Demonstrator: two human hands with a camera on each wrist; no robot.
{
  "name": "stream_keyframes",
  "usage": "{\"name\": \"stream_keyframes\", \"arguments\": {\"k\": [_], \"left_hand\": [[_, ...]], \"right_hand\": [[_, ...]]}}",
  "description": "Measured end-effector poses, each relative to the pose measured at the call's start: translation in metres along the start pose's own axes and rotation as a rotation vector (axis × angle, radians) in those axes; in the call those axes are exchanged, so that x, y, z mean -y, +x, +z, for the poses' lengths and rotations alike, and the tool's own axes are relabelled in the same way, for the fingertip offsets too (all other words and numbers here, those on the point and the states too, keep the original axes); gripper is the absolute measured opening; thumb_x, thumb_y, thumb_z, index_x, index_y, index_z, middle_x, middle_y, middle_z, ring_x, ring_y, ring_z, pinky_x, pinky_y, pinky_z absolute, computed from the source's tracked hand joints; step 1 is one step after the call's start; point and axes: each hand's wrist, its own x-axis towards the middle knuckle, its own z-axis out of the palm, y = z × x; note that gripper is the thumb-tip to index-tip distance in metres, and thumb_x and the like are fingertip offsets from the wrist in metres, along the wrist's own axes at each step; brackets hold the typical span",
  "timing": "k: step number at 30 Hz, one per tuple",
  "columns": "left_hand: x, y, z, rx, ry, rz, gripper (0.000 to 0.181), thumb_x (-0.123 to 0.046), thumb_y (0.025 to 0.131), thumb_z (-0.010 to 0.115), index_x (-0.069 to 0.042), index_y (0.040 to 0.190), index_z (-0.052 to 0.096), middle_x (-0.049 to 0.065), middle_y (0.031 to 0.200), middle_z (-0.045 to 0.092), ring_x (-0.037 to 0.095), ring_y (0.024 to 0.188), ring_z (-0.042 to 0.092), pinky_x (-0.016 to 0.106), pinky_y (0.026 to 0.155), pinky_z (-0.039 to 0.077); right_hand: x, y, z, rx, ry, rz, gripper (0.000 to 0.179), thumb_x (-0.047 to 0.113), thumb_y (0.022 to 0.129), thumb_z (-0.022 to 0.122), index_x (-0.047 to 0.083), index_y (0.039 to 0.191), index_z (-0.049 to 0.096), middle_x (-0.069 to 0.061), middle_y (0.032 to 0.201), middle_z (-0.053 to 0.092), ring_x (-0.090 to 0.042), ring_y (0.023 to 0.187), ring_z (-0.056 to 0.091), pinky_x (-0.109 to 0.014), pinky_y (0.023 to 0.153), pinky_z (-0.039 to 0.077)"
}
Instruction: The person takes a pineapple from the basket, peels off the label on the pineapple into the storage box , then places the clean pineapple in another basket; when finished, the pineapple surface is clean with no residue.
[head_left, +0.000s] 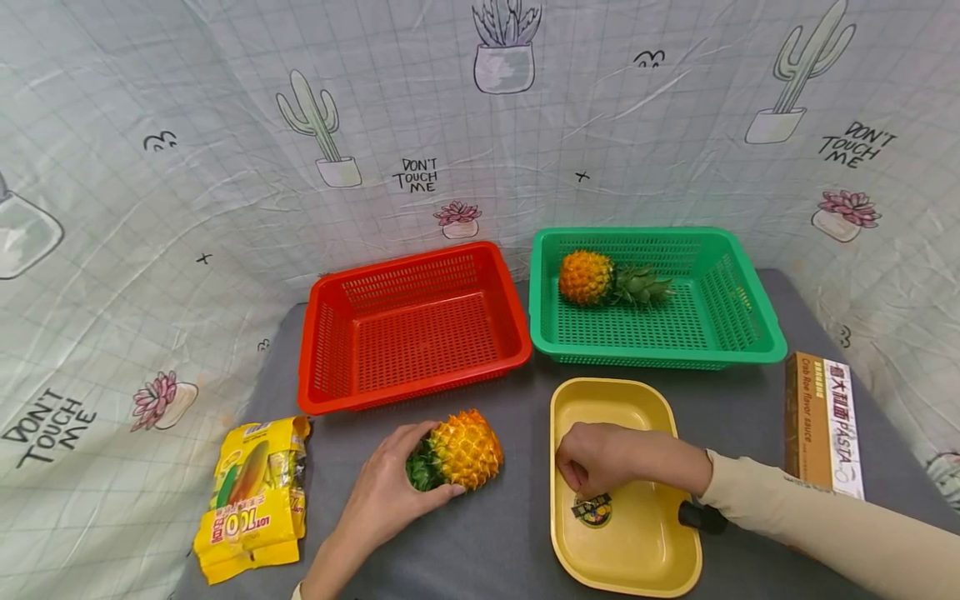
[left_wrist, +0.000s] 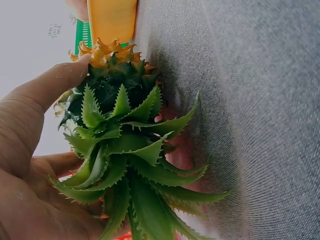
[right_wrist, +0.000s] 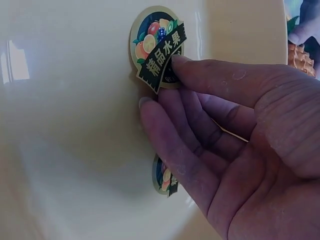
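Note:
My left hand (head_left: 401,479) curves round a small orange pineapple (head_left: 468,450) lying on the grey tabletop. Its thumb and fingers are on either side, where the fruit meets the spiky green leaves (left_wrist: 135,155). Inside the yellow tray (head_left: 663,546), my right hand (head_left: 600,457) pinches an oval fruit sticker (right_wrist: 159,50) by its edge, the thumb on the printed face. A second such sticker (right_wrist: 164,177) shows partly behind the fingers in the right wrist view.
A red basket (head_left: 420,387) stands behind the left hand. Beside it, a green basket (head_left: 660,354) contains another pineapple (head_left: 587,277). The yellow snack bag (head_left: 255,500) lies at left, a pasta box (head_left: 825,425) at right. A black object (head_left: 701,517) sits by the tray, under the right forearm.

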Motion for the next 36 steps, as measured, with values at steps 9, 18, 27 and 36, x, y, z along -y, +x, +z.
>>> {"name": "stream_keyframes", "arguments": {"k": [9,18,27,36], "left_hand": [[0.000,-0.001,0.000,-0.002,-0.001,0.002,0.084,-0.056,0.074,0.095,-0.020,0.144,0.064,-0.001,0.135,0.063,0.029,0.123,0.061,0.059,0.097,0.052],[0.002,-0.002,0.001,0.001,0.008,-0.004,0.084,-0.055,0.074,0.095,-0.020,0.143,0.063,-0.001,0.135,0.063,0.029,0.123,0.061,0.059,0.097,0.053],[0.000,-0.002,0.001,0.006,0.012,-0.014,0.085,-0.054,0.073,0.096,-0.020,0.143,0.063,-0.003,0.134,0.062,0.027,0.123,0.061,0.057,0.098,0.053],[-0.002,0.000,0.000,0.008,0.012,0.000,0.085,-0.052,0.073,0.097,-0.020,0.144,0.062,-0.003,0.134,0.062,0.025,0.122,0.061,0.054,0.098,0.053]], "right_hand": [[-0.008,0.003,0.011,-0.026,-0.082,-0.037,0.034,0.003,0.080,0.084,0.022,0.065,0.061,0.013,0.060,0.050,-0.004,0.056,0.048,-0.023,0.052,0.043],[0.008,-0.006,-0.002,-0.043,-0.110,-0.012,0.034,0.002,0.079,0.087,0.023,0.067,0.063,0.016,0.062,0.048,-0.001,0.059,0.046,-0.020,0.055,0.042],[0.026,-0.005,-0.040,-0.158,-0.024,-0.218,0.026,0.005,0.092,0.078,0.022,0.078,0.065,0.018,0.070,0.053,0.002,0.062,0.048,-0.017,0.057,0.044],[0.053,0.020,-0.052,-0.265,-0.017,-0.348,0.015,0.012,0.095,0.081,0.016,0.107,0.072,0.010,0.098,0.064,-0.011,0.087,0.063,-0.020,0.077,0.053]]}}
